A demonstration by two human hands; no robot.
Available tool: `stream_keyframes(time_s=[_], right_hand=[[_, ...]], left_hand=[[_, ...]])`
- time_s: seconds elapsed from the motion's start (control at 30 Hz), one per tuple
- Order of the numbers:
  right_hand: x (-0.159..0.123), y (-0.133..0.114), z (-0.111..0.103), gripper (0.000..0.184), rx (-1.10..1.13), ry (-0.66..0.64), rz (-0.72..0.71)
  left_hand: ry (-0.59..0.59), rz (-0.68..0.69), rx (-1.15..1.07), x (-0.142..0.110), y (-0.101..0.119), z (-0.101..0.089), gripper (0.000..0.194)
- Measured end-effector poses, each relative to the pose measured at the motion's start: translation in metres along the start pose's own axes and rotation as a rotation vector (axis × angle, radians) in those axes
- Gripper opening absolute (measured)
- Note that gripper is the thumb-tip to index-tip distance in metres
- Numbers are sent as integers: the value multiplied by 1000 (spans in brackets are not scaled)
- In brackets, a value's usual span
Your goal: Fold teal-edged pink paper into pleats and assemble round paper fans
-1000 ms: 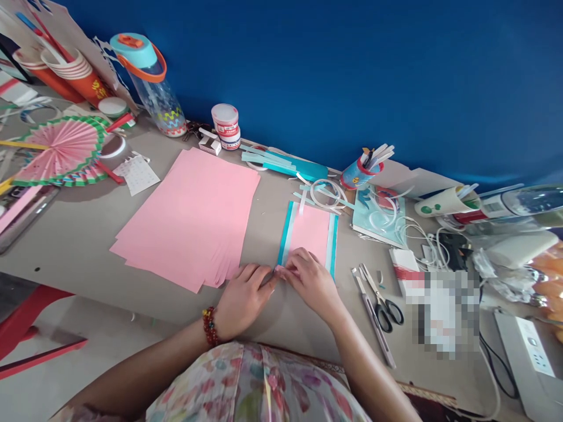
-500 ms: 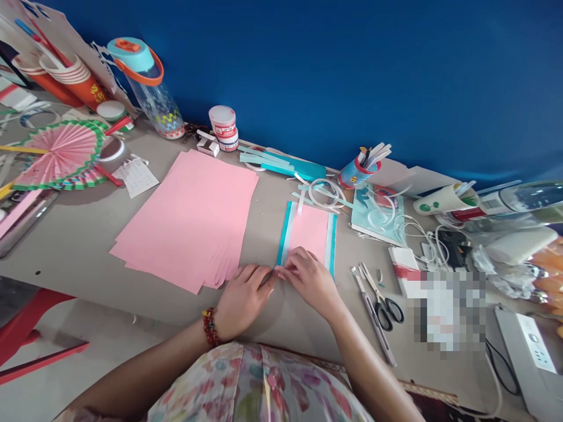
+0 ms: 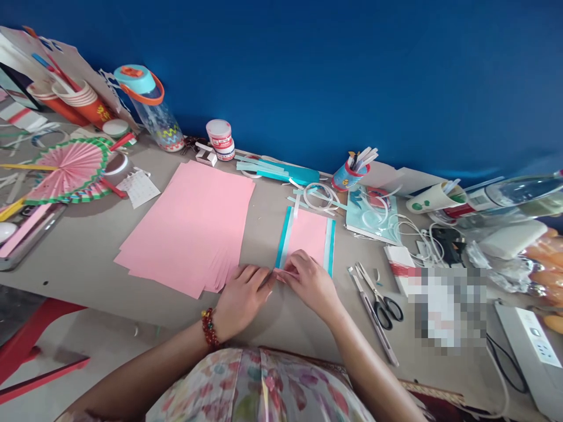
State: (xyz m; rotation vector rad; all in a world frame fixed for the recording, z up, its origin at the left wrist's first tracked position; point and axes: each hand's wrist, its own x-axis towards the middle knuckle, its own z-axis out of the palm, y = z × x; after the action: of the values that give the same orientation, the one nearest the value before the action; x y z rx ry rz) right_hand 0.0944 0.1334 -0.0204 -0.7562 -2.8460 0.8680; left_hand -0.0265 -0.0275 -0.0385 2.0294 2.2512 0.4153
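The small pink paper [image 3: 308,231] with blue sides could get a crooked or crumpled near edge, I think, if the two hands press or pull on it unevenly. It could also slip or twist, because no finger is on its far end on the table [image 3: 264,220]. Most of the paper lies flat just past the fingers, and its near edge is right at the fingertips. The right hand [image 3: 310,284] has its thumb and pointer finger pinched on that edge, near the left corner. The left hand [image 3: 244,293] has its fingertips at the same corner, but I cannot tell if they grip it or just press. A thin white strip [image 3: 296,206] lies over the paper's far end, past the fingers. The big pink sheets [image 3: 189,228] are just left of the left fingers. The scissors [image 3: 380,298] and the cutter [image 3: 374,320] lie right of the right fingers.
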Motion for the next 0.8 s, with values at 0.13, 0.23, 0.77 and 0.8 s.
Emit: stream_keyframes(time_s=[0.13,0.23,0.77,0.8], right_hand=[[-2,1,0,20,18,-14,-9],[-1,1,2,16,24,-21,-7],[-60,49,-52,13,72,32,-4],[-62,50,-49,12,61,32,-12]], left_hand=[[-42,28,-33,1,-1,-5,37],[-45,28,-28,1,0,-5,40],[16,-8,-221,16,-6,-11,26],[22,-13,-229,21,-6,-12,24]])
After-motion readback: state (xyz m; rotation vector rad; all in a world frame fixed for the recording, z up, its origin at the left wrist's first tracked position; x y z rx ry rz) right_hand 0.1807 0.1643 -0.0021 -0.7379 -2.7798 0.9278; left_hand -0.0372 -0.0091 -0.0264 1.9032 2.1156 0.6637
